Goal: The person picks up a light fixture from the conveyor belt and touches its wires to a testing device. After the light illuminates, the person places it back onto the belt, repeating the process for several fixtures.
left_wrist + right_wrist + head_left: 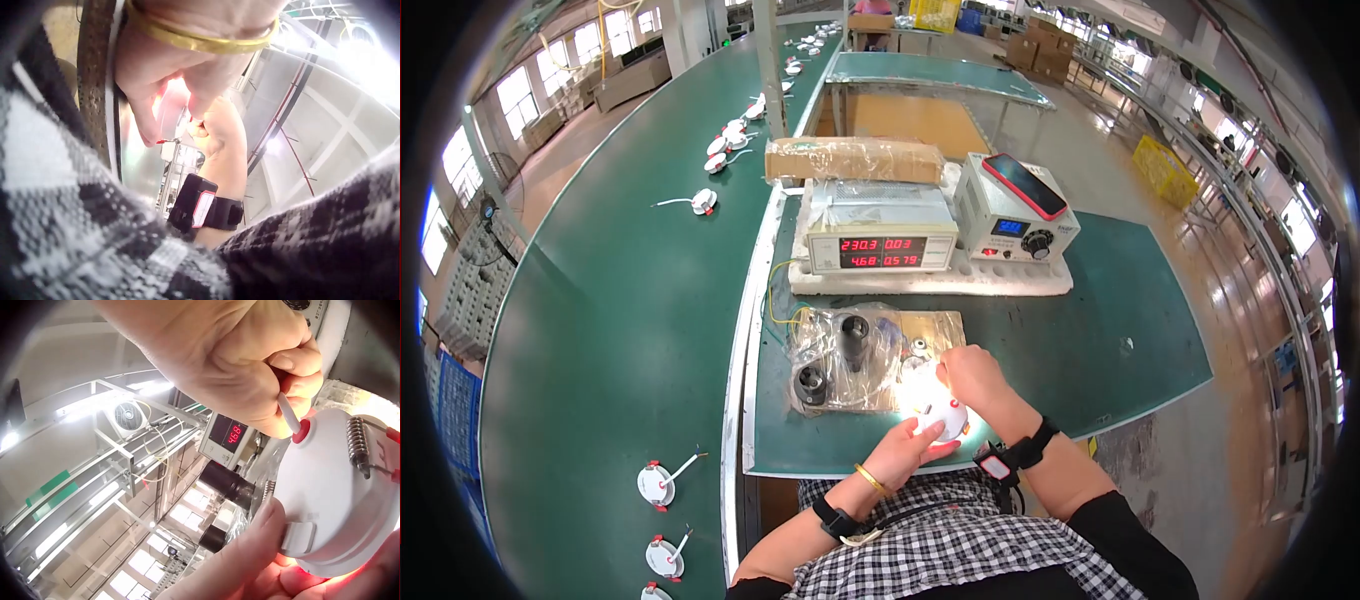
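Head view: left hand (897, 455) clamped on lit white lamp (945, 420), right hand (980, 380) curled round its white cable (288, 414), above table (1090, 330).

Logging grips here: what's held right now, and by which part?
Left hand grips the white lamp by its side, thumb on one side, fingers underneath. Right hand appears to pinch its white cable near the red grommet.

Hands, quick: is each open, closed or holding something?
Left hand: closed, holding the lit white lamp.
Right hand: closed, fingers curled on the lamp's white cable.
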